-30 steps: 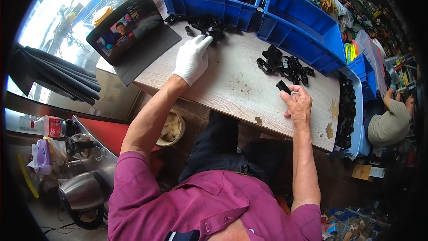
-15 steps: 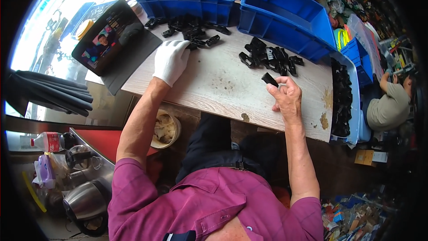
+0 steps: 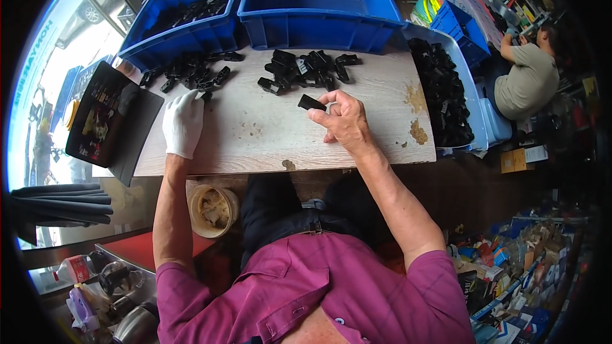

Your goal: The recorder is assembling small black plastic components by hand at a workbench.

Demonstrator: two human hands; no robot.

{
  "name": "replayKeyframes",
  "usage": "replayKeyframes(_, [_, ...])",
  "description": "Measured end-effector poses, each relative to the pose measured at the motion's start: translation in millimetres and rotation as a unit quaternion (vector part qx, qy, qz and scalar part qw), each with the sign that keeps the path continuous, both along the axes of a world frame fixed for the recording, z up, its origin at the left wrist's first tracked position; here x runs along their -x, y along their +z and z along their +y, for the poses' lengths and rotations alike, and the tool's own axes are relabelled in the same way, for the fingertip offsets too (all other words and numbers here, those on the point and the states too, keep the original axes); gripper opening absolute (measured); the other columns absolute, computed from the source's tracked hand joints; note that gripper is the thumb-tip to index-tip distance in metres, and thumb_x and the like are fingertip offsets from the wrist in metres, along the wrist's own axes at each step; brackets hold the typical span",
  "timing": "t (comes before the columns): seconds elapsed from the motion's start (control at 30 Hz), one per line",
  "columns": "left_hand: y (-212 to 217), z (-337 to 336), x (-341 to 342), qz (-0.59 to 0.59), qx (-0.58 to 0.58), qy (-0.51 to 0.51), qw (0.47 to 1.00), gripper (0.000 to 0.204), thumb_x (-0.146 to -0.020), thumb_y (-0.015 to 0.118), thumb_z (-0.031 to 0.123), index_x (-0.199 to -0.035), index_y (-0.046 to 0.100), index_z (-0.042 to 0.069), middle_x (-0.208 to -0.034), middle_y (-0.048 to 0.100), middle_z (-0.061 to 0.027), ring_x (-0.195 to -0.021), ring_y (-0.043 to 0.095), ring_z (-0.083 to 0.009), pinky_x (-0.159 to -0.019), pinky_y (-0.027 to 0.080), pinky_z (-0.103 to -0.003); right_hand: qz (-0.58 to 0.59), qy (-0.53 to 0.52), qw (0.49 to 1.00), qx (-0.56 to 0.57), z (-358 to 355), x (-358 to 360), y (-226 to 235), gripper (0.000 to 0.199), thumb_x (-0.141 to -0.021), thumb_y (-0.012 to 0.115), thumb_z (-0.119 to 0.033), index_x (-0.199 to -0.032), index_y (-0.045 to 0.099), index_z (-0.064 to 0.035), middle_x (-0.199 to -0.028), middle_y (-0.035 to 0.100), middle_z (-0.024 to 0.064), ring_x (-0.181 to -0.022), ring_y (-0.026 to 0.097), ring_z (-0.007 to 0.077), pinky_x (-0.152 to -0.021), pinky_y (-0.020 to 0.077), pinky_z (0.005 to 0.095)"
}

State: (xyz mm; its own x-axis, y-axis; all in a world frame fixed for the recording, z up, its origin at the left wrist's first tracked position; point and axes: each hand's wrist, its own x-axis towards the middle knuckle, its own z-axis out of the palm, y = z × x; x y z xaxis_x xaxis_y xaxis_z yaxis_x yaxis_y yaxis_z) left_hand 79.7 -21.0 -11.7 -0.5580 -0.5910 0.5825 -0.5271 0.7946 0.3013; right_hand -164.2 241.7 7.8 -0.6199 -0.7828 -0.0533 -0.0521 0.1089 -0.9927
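Observation:
My left hand point(image 3: 182, 125), in a white knit glove, is at the near side of the left heap of black plastic parts point(image 3: 191, 70). Its fingertips are closed around a small black part point(image 3: 206, 95), mostly hidden by the glove. Bare, my right hand point(image 3: 346, 120) pinches a short black plastic piece point(image 3: 311, 103) between thumb and index finger, just above the tabletop. Beyond that piece lies a second heap of black parts point(image 3: 305, 69), some with a metal-coloured bit.
The worn wooden table point(image 3: 255, 146) has a tablet point(image 3: 102, 114) at its left. Behind stand a blue bin point(image 3: 191, 37) holding black parts and another blue bin point(image 3: 319, 28). A pale blue tub point(image 3: 475, 102) of black parts adjoins the right edge; a co-worker point(image 3: 526, 79) sits beyond. A bucket point(image 3: 234, 207) stands below.
The whole view has swung, so the table and bins appear farther left. Both hands keep about the same places by their heaps. The piece in my right hand appears tilted flatter.

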Motion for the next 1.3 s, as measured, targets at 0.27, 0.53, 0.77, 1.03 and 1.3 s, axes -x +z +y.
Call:
replayKeyframes(0.27, [5.3, 26.8, 15.0, -0.058, 0.066, -0.065, 0.994, 0.031, -0.089, 0.070, 0.012, -0.119, 0.072, 0.008, -0.102, 0.075, -0.0138, -0.097, 0.068, -0.0345, -0.086, 0.054, -0.043, -0.147, -0.041, 0.987, 0.042, 30.2, 29.0, 4.7, 0.039, -0.085, 0.083, -0.018, -0.108, 0.060, 0.0027, -0.067, 0.063, 0.0024, -0.047, 0.058, 0.0073, -0.048, 0.0599, 0.0300])
replayKeyframes(0.53, [0.7, 39.4, 23.4, -0.042, 0.051, -0.073, 0.995, 0.024, -0.090, 0.068, 0.010, -0.113, 0.073, 0.009, -0.102, 0.075, -0.0124, -0.095, 0.068, -0.0341, -0.085, 0.054, -0.043, -0.107, -0.299, 0.948, 0.039, 87.5, 116.4, 20.8, 0.022, -0.088, 0.080, -0.019, -0.095, 0.064, -0.0059, -0.056, 0.053, -0.0011, -0.043, 0.057, 0.0112, -0.050, 0.0635, 0.0372])
replayKeyframes(0.77, [3.3, 70.3, 40.0, -0.027, 0.029, -0.143, 0.989, 0.030, -0.087, 0.068, 0.006, -0.116, 0.072, 0.007, -0.103, 0.073, -0.0125, -0.100, 0.066, -0.0327, -0.088, 0.052, -0.043, -0.087, -0.571, 0.807, 0.122, 129.2, 162.4, 21.7, 0.025, -0.087, 0.081, -0.024, -0.102, 0.070, -0.0067, -0.060, 0.051, 0.0026, -0.051, 0.058, 0.0193, -0.055, 0.0636, 0.0467])
replayKeyframes(1.03, [10.0, 90.1, 49.0, -0.022, 0.012, -0.160, 0.987, 0.027, -0.086, 0.067, 0.006, -0.113, 0.072, 0.006, -0.102, 0.073, -0.0128, -0.099, 0.066, -0.0335, -0.087, 0.051, -0.043, -0.110, -0.257, 0.960, -0.024, 51.5, 91.9, 25.3, 0.035, -0.087, 0.083, -0.027, -0.107, 0.068, -0.0020, -0.053, 0.047, -0.0027, -0.043, 0.058, 0.0125, -0.047, 0.0623, 0.0351])
replayKeyframes(1.3, [11.3, 88.5, 52.7, -0.002, 0.013, -0.165, 0.986, 0.024, -0.086, 0.067, 0.007, -0.109, 0.071, 0.008, -0.101, 0.074, -0.0102, -0.098, 0.066, -0.0332, -0.085, 0.052, -0.043, -0.080, -0.187, 0.973, -0.109, -10.0, 83.1, 9.1, 0.036, -0.085, 0.084, -0.028, -0.101, 0.067, -0.0002, -0.072, 0.064, 0.0061, -0.038, 0.050, 0.0128, -0.038, 0.0521, 0.0327])
